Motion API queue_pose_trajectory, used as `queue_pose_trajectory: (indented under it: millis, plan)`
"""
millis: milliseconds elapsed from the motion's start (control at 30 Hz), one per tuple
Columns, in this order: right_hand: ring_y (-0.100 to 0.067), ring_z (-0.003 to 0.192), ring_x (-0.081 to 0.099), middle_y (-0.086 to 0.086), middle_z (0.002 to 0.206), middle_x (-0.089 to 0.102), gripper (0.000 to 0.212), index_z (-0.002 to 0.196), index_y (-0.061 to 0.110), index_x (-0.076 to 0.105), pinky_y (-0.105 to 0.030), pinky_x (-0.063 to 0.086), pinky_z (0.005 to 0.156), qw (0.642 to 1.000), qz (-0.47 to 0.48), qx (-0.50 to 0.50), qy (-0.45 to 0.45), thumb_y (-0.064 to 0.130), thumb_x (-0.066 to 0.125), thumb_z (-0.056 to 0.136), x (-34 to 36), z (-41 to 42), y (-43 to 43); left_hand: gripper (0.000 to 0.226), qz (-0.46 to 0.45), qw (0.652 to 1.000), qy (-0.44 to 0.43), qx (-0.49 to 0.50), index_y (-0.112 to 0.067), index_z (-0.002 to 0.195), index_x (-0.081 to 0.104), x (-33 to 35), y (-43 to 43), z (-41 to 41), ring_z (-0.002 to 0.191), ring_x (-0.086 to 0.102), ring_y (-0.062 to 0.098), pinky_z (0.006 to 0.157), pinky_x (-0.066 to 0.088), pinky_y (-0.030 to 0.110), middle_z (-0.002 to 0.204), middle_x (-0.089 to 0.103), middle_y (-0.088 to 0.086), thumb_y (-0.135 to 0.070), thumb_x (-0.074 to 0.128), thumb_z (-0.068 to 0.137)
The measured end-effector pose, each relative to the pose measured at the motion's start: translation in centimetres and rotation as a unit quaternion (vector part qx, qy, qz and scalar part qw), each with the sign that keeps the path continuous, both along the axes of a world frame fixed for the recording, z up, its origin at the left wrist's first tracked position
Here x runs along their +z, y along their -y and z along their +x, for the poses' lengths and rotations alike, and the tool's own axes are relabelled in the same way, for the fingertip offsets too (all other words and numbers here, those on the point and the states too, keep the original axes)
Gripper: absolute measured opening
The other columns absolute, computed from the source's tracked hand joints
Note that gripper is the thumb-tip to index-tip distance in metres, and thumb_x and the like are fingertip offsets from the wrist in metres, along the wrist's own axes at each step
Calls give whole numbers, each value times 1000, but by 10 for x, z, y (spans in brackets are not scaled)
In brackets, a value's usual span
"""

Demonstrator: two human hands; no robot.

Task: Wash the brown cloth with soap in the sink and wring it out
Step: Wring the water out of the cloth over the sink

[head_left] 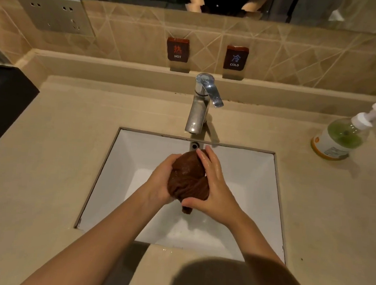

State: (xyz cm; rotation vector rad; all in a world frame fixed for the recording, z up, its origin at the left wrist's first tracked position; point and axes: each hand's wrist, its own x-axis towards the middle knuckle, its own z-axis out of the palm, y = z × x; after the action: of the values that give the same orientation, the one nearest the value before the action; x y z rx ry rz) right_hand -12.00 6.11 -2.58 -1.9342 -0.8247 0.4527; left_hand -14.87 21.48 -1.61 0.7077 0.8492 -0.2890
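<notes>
so the brown cloth is balled at frame centre over the sink, left hand & right hand fingers wrapped round it, prob mid-scrub w/ wringing left; suds unclear, soap bottle at right edge.

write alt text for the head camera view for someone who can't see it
Two bare hands, left hand and right hand, squeeze a bunched wet brown cloth over a white rectangular sink. A chrome faucet stands behind it, no water visibly running, and a pump soap bottle sits on the beige counter at right.
</notes>
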Motion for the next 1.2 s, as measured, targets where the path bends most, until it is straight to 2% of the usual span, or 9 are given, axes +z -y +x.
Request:
queue_pose_trajectory:
  millis: [167, 300, 400, 567, 700, 833, 933, 1033, 1200]
  plan:
    - [-2, 131, 23, 17, 148, 21, 86, 134, 55, 20, -21, 27, 100, 999, 11, -31, -6, 65, 65, 62, 6, 10, 5, 37, 66, 997, -2, -26, -8, 57, 73, 14, 15, 0, 49, 69, 24, 41, 52, 29, 56, 69, 11, -25, 55, 84]
    - [-1, 110, 48, 10, 119, 51, 58, 124, 45, 39, -21, 42, 90, 993, 60, -94, -38, 64, 53, 71, 0, 2, 3, 25, 187, 982, 31, 11, -9, 77, 67, 20, 26, -1, 66, 67, 25, 56, 54, 33, 71, 68, 12, -27, 52, 85]
    - [-6, 101, 56, 10, 107, 59, 43, 114, 39, 48, -26, 50, 86, 987, 80, -128, -54, 63, 44, 78, -5, -6, -1, 26, 287, 957, 26, 33, -10, 73, 64, 17, 35, -6, 53, 60, 21, 41, 46, 24, 64, 61, 9, -29, 51, 84]
    - [-12, 85, 61, 7, 88, 64, 56, 108, 23, 61, -18, 46, 72, 982, -19, -175, -63, 64, 30, 87, -16, -13, -1, 33, 427, 903, 20, 43, -10, 56, 55, -3, 41, -13, 60, 55, 21, 51, 42, 28, 56, 53, 5, -23, 51, 86]
    - [-9, 64, 58, 4, 63, 60, 60, 67, 21, 59, -21, 38, 56, 973, -120, -179, -79, 62, 22, 90, -24, -8, -5, 41, 535, 844, 42, 6, -14, 48, 47, -18, 42, -18, 50, 47, 13, 50, 38, 27, 49, 49, -1, -22, 50, 88]
    - [-14, 65, 60, -3, 64, 62, 61, 61, 17, 59, -23, 40, 55, 960, -152, -181, -148, 58, 25, 92, -31, -5, -4, 42, 592, 803, 71, -20, -6, 51, 48, -33, 43, -21, 48, 43, 13, 50, 36, 29, 48, 46, 1, -22, 50, 90]
    - [-15, 69, 60, -3, 68, 63, 57, 61, 20, 57, -25, 43, 59, 951, -135, -204, -188, 56, 27, 93, -32, -5, -6, 42, 577, 811, 93, -25, 0, 63, 57, -38, 41, -20, 54, 51, 15, 55, 41, 31, 56, 55, 8, -26, 49, 94]
    - [-18, 72, 60, -6, 73, 63, 57, 68, 15, 59, -29, 44, 65, 946, -101, -240, -194, 55, 29, 93, -27, -6, -12, 36, 493, 863, 110, -22, -15, 73, 63, -35, 37, -21, 71, 61, 16, 64, 48, 25, 72, 63, 2, -33, 44, 98]
    - [-25, 89, 61, -11, 95, 64, 51, 97, 13, 60, -34, 47, 77, 898, -66, -304, -310, 54, 31, 93, -16, -4, -23, 31, 419, 890, 178, -29, -28, 122, 58, -30, 42, -32, 112, 57, 14, 94, 48, 32, 120, 61, -3, -38, 45, 96]
